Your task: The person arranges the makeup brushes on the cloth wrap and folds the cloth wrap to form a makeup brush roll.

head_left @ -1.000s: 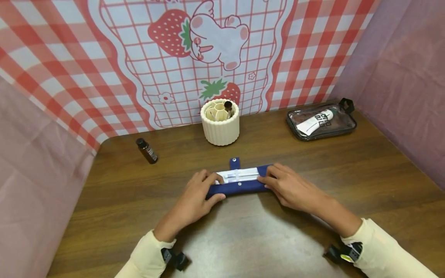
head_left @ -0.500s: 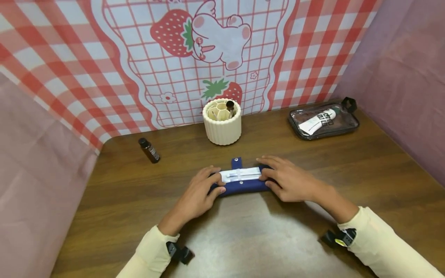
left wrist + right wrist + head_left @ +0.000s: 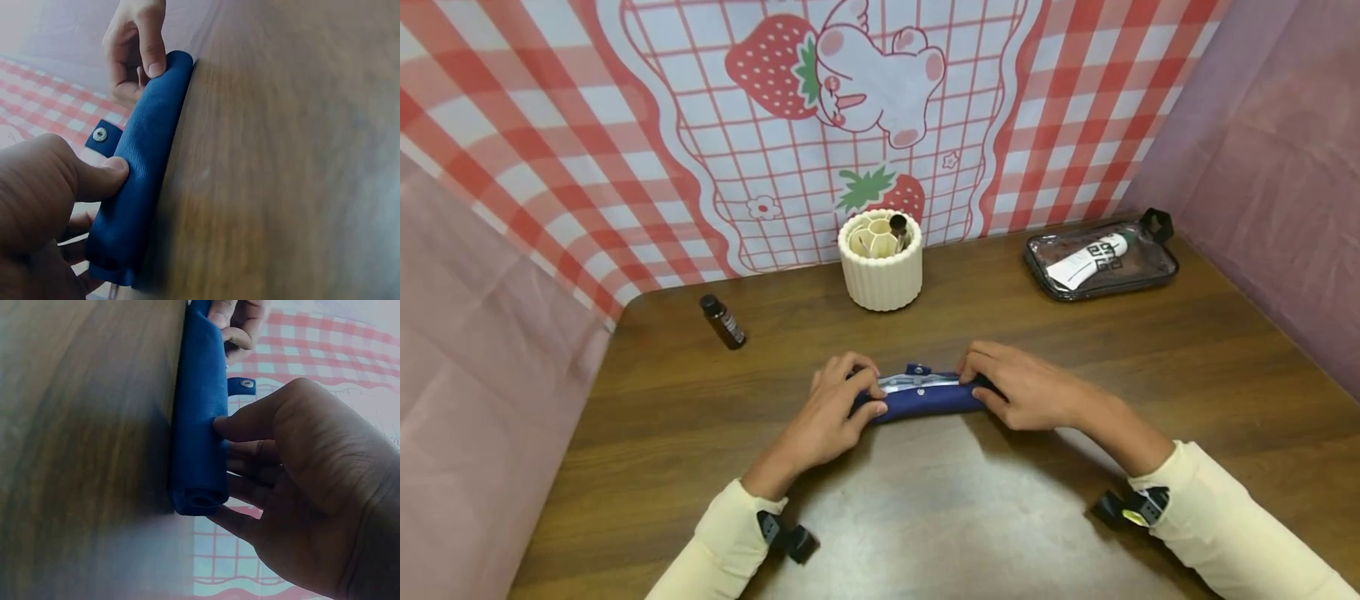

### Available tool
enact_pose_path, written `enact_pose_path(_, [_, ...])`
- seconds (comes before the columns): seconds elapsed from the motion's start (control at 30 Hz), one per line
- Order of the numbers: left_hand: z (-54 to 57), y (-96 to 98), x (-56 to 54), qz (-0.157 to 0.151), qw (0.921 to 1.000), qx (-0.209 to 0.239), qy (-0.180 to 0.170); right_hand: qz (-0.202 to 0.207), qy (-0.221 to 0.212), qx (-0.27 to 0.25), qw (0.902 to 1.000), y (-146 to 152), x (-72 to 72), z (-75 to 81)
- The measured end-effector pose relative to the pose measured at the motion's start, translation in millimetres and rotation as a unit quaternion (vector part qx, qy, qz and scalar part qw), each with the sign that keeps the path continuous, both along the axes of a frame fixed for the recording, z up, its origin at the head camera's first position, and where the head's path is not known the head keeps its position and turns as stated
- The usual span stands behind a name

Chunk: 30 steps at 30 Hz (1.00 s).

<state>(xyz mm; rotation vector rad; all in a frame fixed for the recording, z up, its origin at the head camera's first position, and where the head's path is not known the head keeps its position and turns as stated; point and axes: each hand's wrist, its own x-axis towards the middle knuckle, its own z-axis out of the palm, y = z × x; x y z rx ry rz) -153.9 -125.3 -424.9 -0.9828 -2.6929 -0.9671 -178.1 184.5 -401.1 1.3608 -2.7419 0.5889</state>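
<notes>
A dark blue fabric roll-up pouch lies across the wooden table, partly rolled. My left hand grips its left end, thumb on the near side and fingers over the back. At the other end my right hand holds it the same way. Between the hands a narrow strip of white lining shows along the top. A short blue strap with a metal snap sticks out behind the roll. In the right wrist view, the spiral end of the roll is visible beside my right hand.
A cream ribbed holder with a brush in it stands at the back middle. A small dark bottle lies to the left. At the back right is a clear black-edged case with a white tube inside. A checkered cloth hangs behind.
The far side of the pouch has tipped up and folded toward me, so less white lining and strap show. My right fingers have come down and curled over the back edge.
</notes>
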Motion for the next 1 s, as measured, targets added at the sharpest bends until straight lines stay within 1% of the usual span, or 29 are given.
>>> enact_pose_path(0.07, [0.6, 1.7, -0.9, -0.002, 1.0, 0.008, 0.005, -0.007, 0.0, 0.006, 1.0, -0.5, -0.6, 3.7])
enact_pose_path(0.2, [1.6, 4.4, -2.5, -0.005, 0.9998, 0.016, 0.007, -0.023, 0.018, 0.04, 0.9988, -3.3, 0.6, 10.2])
enact_pose_path(0.33, [1.0, 4.7, -2.3, -0.008, 0.9999, 0.012, -0.002, -0.028, 0.053, 0.08, 0.9949, -12.0, 6.5, 13.0])
enact_pose_path(0.43, [-0.7, 3.9, -0.6, -0.01, 0.9999, 0.011, -0.008, -0.019, 0.089, 0.089, 0.9919, -22.7, 11.4, 13.1])
enact_pose_path(0.53, [-2.7, 3.4, 1.0, -0.013, 0.9997, 0.015, -0.012, -0.01, 0.12, 0.071, 0.9901, -33.5, 13.5, 9.8])
enact_pose_path(0.6, [-4.1, 2.9, 1.7, -0.015, 0.9996, 0.018, -0.012, -0.01, 0.128, 0.05, 0.9905, -39.3, 13.9, 6.2])
enact_pose_path(0.7, [-6.0, 2.5, 1.8, -0.02, 0.9995, 0.022, -0.012, -0.017, 0.116, 0.015, 0.993, -44.3, 13.8, 0.4])
enact_pose_path(0.83, [-7.2, 1.6, 1.0, -0.023, 0.9994, 0.025, -0.011, -0.027, 0.102, -0.036, 0.9938, -47.4, 13.6, -4.3])
enact_pose_path(0.93, [-7.0, 0.9, -0.4, -0.025, 0.9992, 0.03, -0.007, -0.024, 0.102, -0.069, 0.9921, -49.9, 12.0, -5.2])
enact_pose_path(1.0, [-6.8, 0.4, -1.9, -0.027, 0.999, 0.036, -0.001, -0.015, 0.102, -0.079, 0.9915, -51.7, 10.5, -4.9])
